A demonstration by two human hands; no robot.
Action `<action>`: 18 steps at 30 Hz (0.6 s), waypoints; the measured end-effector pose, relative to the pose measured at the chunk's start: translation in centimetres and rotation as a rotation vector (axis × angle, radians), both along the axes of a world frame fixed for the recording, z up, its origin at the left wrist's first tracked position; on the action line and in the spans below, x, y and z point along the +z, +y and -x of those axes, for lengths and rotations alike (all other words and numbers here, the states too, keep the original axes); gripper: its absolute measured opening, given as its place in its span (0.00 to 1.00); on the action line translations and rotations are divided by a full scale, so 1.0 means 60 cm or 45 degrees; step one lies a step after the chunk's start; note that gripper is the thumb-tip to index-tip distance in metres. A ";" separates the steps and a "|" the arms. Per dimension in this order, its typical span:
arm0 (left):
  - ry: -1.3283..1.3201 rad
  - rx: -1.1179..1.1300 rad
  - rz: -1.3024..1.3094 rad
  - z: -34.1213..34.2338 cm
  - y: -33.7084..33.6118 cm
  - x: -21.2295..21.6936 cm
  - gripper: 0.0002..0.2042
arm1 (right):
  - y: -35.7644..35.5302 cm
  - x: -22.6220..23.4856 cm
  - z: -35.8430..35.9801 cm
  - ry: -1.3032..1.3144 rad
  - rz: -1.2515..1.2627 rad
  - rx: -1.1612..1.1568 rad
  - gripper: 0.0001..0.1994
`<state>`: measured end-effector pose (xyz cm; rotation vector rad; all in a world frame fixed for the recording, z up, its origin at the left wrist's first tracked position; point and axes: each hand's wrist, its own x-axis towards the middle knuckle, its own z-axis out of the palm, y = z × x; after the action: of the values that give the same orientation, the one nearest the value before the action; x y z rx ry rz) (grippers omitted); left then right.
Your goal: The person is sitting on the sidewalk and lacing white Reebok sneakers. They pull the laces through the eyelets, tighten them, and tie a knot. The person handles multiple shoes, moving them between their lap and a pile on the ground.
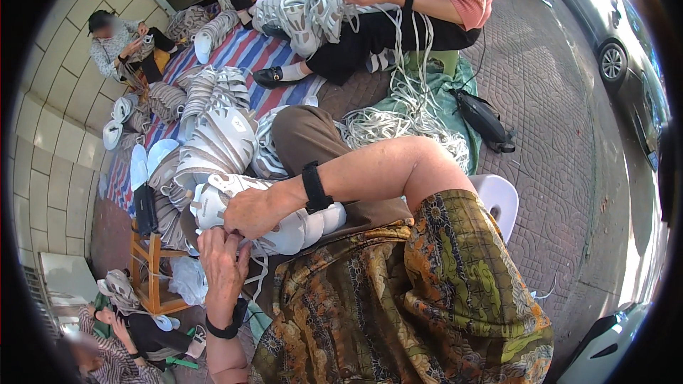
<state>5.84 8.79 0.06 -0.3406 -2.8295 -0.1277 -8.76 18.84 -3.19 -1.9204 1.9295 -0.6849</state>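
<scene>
The person wears black wristbands [316, 186], a yellow-brown patterned garment [420, 291], and brown trousers [306, 135].

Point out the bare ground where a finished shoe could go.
Free: the brick paving right of the white stool, toward the parked car. Crowded: the striped mat under shoe piles, and the lace heap.

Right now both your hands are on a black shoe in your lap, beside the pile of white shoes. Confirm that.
Not quite: the shoe is white, not black. The head view shows the left hand and right hand both on it in the lap, beside the pile of white shoes.
</scene>
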 end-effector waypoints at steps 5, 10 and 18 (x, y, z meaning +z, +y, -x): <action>0.132 -0.045 -0.054 -0.011 -0.014 -0.023 0.09 | 0.003 0.030 -0.005 0.173 0.002 0.057 0.07; 0.241 -0.017 -0.106 -0.010 -0.001 -0.031 0.11 | -0.005 0.047 -0.009 0.485 0.004 0.222 0.09; 0.298 0.062 0.006 -0.021 -0.005 -0.053 0.16 | -0.013 0.038 -0.010 0.715 0.093 0.376 0.09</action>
<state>7.08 8.50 -3.10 -0.2684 -2.6043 -0.0657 -8.19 18.07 -0.93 -2.5785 1.8532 -0.1351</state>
